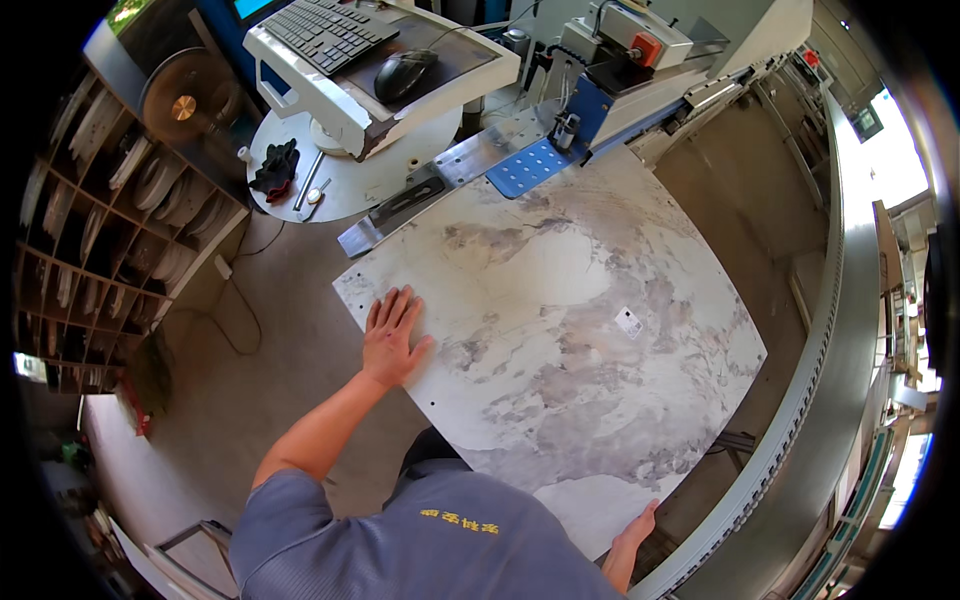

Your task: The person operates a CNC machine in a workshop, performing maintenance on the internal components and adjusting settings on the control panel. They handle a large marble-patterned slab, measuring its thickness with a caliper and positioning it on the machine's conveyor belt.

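The left hand (pixel 393 340) lies spread flat on the marbled panel (pixel 560 350), steadying it, while the right hand (pixel 637 528) grips its near edge, fingers hidden.

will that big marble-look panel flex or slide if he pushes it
The marble-look panel looks flat and stiff, probably not floppy. Its size suggests weight; the left hand lies flat on it, the right hand grips its edge. The smooth face may be slippery.
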A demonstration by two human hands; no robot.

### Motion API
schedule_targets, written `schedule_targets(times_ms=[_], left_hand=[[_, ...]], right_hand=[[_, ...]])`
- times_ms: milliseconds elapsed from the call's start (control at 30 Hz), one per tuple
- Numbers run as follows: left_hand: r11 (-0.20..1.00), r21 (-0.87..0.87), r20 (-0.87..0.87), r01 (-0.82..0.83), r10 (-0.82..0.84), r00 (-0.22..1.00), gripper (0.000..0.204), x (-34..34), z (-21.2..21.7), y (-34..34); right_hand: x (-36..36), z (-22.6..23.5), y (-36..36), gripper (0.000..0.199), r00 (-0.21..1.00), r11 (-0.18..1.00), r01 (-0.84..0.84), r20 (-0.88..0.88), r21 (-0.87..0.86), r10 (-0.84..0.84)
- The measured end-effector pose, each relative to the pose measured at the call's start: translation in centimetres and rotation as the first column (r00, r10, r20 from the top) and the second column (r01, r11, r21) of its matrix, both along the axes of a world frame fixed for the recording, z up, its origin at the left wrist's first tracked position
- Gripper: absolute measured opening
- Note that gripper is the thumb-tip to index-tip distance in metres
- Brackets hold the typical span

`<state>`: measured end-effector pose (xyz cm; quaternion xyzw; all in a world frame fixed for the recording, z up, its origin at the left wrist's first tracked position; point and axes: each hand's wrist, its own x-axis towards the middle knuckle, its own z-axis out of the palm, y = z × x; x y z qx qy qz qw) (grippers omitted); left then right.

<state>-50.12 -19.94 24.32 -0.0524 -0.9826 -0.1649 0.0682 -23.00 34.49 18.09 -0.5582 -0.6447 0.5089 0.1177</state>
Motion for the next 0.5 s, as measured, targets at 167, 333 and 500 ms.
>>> schedule_targets(times_ms=[167, 333, 500], left_hand=[[0.999, 0.032, -0.025, -0.001, 0.002, 1.0, 0.06, -3.6, -0.4, 2.7], [0.999, 0.05, -0.052, -0.001, 0.003, 0.999, 0.058, -7.1, -0.9, 5.7], [0.997, 0.07, -0.092, 0.02, -0.013, 0.996, 0.052, -11.3, -1.6, 8.6]], right_hand=[[-3.7, 0.5, 3.2, 0.068, 0.999, 0.997, 0.008, -0.031, -0.082, -0.011], [-8.0, 1.0, 5.5, 0.067, 0.999, 0.996, -0.018, -0.039, -0.09, 0.014], [-12.1, 0.3, 9.1, 0.067, 0.999, 0.998, -0.046, -0.015, -0.051, 0.045]])
